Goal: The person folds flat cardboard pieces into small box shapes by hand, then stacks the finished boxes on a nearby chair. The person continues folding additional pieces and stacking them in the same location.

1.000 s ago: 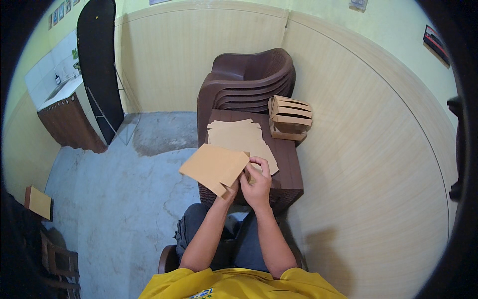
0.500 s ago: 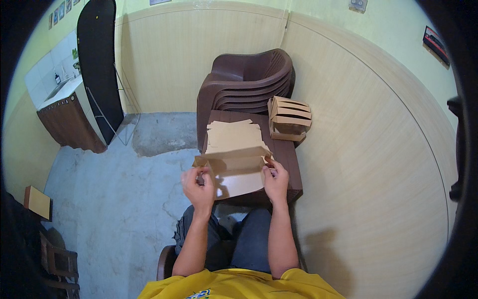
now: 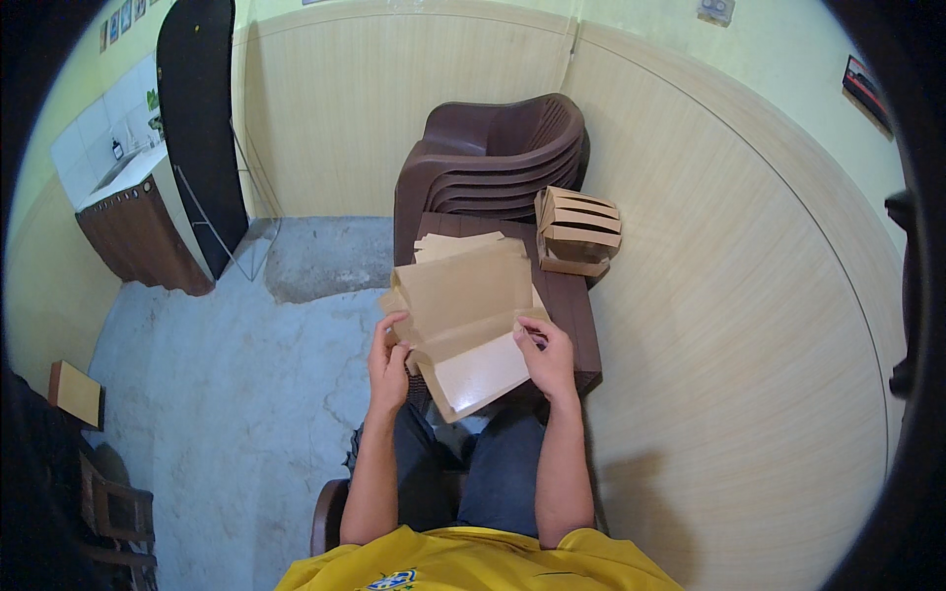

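A partly unfolded brown cardboard box (image 3: 463,291) lies tilted over the table, its back panel raised and its front panel pale with glare. At its right edge my right hand (image 3: 548,357) is closed, thumb and fingers pinching the cardboard near the fold. Beside the left flaps is my left hand (image 3: 388,366), thumb and forefinger apart, the fingertips at the flap edge. Under and behind the box, several flat cardboard sheets (image 3: 455,244) are stacked on the brown table (image 3: 581,340).
Folded cardboard boxes (image 3: 579,231) are stacked at the table's far right corner, close to the panelled wall (image 3: 729,295). Stacked brown plastic chairs (image 3: 493,148) stand behind the table. An ironing board (image 3: 200,128) leans near a sink counter (image 3: 128,187) at the far left.
The box has turned and opened out flatter, its back panel now showing and its front left corner nearer me. My left hand's fingers have spread; the right still pinches the edge.
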Demonstrator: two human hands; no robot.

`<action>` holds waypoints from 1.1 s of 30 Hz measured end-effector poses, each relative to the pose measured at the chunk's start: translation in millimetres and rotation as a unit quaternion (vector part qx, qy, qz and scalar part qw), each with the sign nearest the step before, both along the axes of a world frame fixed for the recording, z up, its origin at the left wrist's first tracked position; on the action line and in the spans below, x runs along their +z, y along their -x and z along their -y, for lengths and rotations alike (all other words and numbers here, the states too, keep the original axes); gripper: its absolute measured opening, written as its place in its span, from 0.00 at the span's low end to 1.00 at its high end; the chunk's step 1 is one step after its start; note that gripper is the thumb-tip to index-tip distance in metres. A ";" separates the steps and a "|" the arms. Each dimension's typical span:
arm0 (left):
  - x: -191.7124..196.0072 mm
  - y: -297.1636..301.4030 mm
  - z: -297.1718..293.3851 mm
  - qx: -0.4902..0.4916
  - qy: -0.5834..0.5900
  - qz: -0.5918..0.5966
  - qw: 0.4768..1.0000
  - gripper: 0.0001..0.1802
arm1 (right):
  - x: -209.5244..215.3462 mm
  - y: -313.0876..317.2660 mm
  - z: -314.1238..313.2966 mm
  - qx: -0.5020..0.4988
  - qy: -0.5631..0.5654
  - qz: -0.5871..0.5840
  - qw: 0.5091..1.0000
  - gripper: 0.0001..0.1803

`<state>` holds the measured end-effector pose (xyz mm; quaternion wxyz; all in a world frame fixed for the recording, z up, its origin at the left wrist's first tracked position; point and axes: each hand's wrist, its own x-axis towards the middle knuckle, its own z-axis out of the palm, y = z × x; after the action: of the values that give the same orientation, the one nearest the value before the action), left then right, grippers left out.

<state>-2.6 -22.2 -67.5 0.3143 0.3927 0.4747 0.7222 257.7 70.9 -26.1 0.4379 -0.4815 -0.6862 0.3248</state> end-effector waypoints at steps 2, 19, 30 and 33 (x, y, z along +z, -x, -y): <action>2.0 7.2 1.9 -0.049 0.051 0.049 0.996 0.34 | 4.0 0.3 3.1 -0.003 -0.036 0.066 0.997 0.18; 17.2 -29.3 5.2 -0.106 0.005 0.055 0.993 0.52 | 9.1 68.8 44.5 0.202 -0.045 0.136 0.969 0.12; 24.4 -61.7 10.0 -0.051 -0.076 -0.282 0.955 0.44 | -2.8 79.8 26.7 0.125 0.085 -0.023 0.988 0.22; 19.0 -67.9 4.4 -0.047 -0.118 -0.274 0.953 0.45 | 3.7 81.7 35.5 0.056 0.050 -0.091 0.993 0.20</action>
<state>65.3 -26.6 -48.5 0.1572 0.6312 0.4354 0.6223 176.0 35.4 -22.4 0.4555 -0.4316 -0.6523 0.4252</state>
